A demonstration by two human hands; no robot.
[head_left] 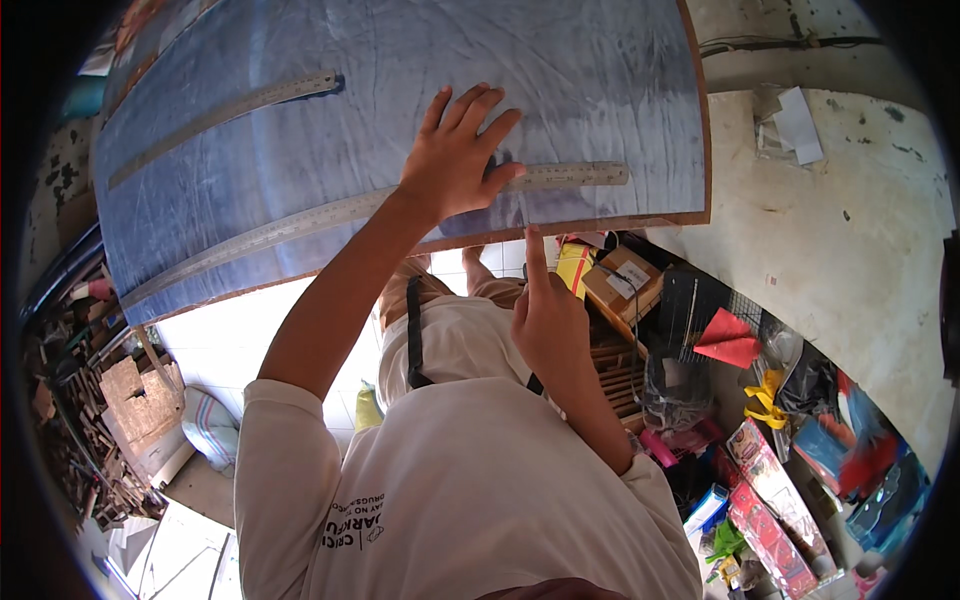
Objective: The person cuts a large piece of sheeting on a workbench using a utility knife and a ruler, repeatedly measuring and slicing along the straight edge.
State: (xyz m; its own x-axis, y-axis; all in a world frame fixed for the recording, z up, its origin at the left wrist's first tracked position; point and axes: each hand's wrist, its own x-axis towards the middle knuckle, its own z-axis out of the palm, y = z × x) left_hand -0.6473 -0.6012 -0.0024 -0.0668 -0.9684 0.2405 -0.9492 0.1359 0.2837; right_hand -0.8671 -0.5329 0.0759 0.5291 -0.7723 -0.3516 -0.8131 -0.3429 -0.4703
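A large blue-grey board with brown edges lies in front of me. Along its near edge runs a long metal ruler. My left hand rests on the board with its fingers spread, the thumb over the ruler and the wrist crossing it. At the board's near edge, the outstretched index fingertip of my right hand touches or almost touches the rim, below the ruler. That hand's other fingers are curled, and I see nothing held in it. A second metal ruler lies farther left on the board.
A pale worn surface with a scrap of paper adjoins on the right. Beneath it are a cardboard box, a red cloth-like piece and packages. Stacked wood scraps and a white sack stand at lower left.
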